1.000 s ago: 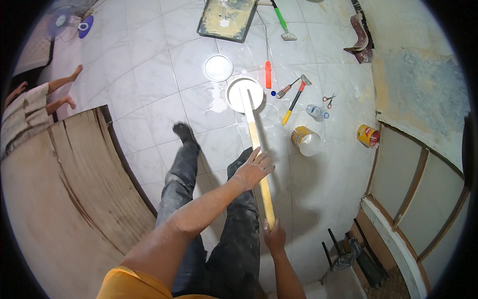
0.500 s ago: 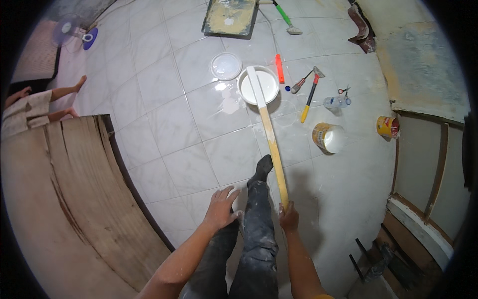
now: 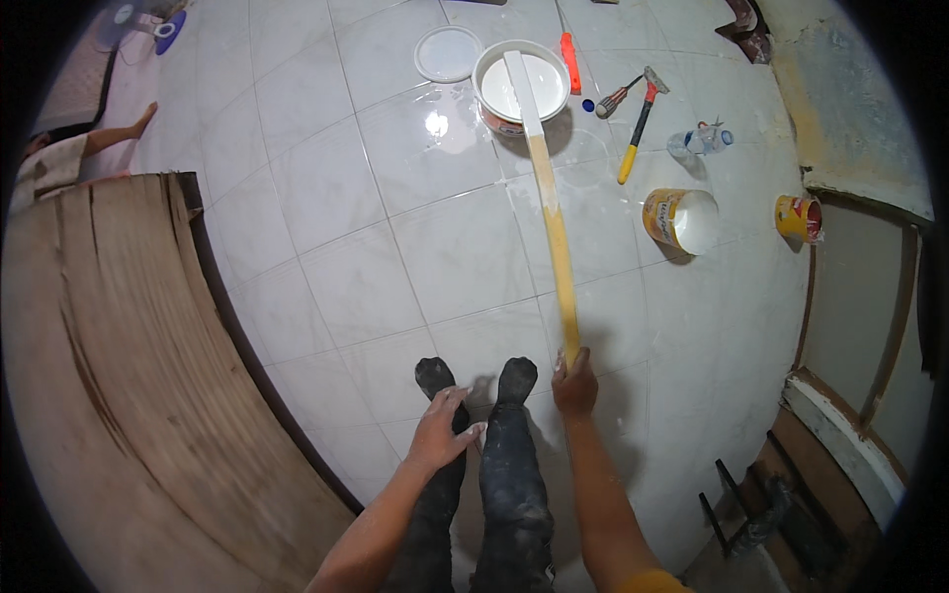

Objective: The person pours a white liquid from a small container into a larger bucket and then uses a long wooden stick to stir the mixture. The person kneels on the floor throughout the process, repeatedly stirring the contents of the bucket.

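A long wooden stick is gripped near its lower end by my right hand. Its far end, coated white, lies over a bucket of white paint. Nothing is in my left hand, which hovers above my left leg with fingers apart and pale smears on the tips. Beside the bucket, a round white lid rests on the wet-looking tiles.
Right of the bucket lie an orange-handled tool, a screwdriver, a scraper and a clear plastic bottle. Nearer is a yellow tub. A wooden board fills the left; another person's leg shows beyond.
The view has shifted, so the bucket and tools sit higher in the picture. My feet now stand side by side. The stick stays in my right hand, its white end still over the bucket.
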`<state>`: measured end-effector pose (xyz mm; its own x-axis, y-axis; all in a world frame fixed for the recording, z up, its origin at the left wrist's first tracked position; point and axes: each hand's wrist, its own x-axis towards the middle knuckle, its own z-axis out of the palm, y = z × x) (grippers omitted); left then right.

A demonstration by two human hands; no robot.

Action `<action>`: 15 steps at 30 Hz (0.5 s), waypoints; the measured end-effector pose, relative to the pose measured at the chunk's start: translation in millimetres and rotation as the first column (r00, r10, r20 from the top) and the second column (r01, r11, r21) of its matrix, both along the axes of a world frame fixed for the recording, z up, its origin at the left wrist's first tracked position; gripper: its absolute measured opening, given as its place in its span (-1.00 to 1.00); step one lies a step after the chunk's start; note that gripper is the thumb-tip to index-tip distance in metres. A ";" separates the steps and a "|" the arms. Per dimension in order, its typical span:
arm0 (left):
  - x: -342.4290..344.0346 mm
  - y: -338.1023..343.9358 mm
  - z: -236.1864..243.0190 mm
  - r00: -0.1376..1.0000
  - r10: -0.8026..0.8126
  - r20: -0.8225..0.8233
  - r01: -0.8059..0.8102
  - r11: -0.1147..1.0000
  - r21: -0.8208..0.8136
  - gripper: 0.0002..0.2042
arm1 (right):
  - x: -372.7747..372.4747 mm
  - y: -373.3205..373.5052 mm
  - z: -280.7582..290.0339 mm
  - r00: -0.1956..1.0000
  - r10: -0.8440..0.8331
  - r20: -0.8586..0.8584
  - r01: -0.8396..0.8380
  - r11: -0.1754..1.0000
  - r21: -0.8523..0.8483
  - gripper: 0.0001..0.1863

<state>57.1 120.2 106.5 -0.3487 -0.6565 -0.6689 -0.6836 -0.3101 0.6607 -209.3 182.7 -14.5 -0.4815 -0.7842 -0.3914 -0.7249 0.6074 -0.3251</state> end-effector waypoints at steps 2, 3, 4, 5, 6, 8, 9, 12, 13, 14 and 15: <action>-24.5 -8.6 4.1 1.000 -0.014 -0.015 0.013 1.000 -0.021 -0.32 | 4.4 18.2 17.4 1.000 -0.006 -0.024 0.007 1.000 0.026 -0.59; -34.2 -13.4 6.5 1.000 -0.006 -0.023 0.006 1.000 -0.027 -0.32 | 8.6 22.0 27.5 1.000 -0.011 -0.009 0.011 0.999 0.050 -0.58; -43.7 -17.6 9.4 0.999 -0.001 -0.035 0.000 1.000 -0.031 -0.31 | 12.9 26.7 40.3 1.000 -0.018 0.002 0.018 0.997 0.075 -0.56; -55.4 -22.7 12.9 0.997 0.041 -0.058 -0.042 0.999 -0.018 -0.29 | 14.2 33.6 50.5 0.999 -0.029 0.013 0.028 0.995 0.099 -0.55; -66.1 -27.4 18.2 0.994 0.073 -0.078 -0.073 0.997 0.000 -0.28 | 14.1 39.6 60.8 1.000 -0.020 -0.005 0.021 0.996 0.090 -0.55; -85.3 -39.8 36.5 0.985 0.124 -0.122 -0.120 0.992 0.040 -0.27 | 14.1 53.4 79.1 0.999 -0.016 -0.045 0.019 0.997 0.074 -0.55; -89.3 -42.6 41.3 0.984 0.118 -0.130 -0.115 0.993 0.030 -0.28 | 13.6 56.1 85.7 0.999 -0.012 -0.037 0.015 0.995 0.095 -0.56; -94.3 -46.2 49.6 0.985 0.095 -0.147 -0.095 0.995 0.011 -0.29 | 11.9 61.2 109.5 1.000 -0.009 -0.023 0.012 0.990 0.138 -0.58; -94.0 -45.6 51.6 0.986 0.087 -0.144 -0.086 0.996 0.012 -0.29 | 11.6 62.8 117.9 1.000 -0.011 -0.024 0.014 0.991 0.136 -0.59; -93.0 -44.9 53.5 0.987 0.081 -0.141 -0.080 0.997 0.013 -0.30 | 11.3 63.9 125.9 1.000 -0.012 -0.024 0.015 0.991 0.136 -0.59; -90.4 -44.7 55.0 0.987 0.084 -0.139 -0.081 0.996 0.026 -0.30 | 12.1 65.0 133.8 1.000 -0.022 -0.011 0.023 0.988 0.154 -0.59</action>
<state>-33.3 75.6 161.5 -0.3849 -0.6739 -0.6306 -0.5561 -0.3759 0.7412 -197.2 247.7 119.3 -0.5027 -0.7039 -0.5018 -0.7130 0.6658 -0.2197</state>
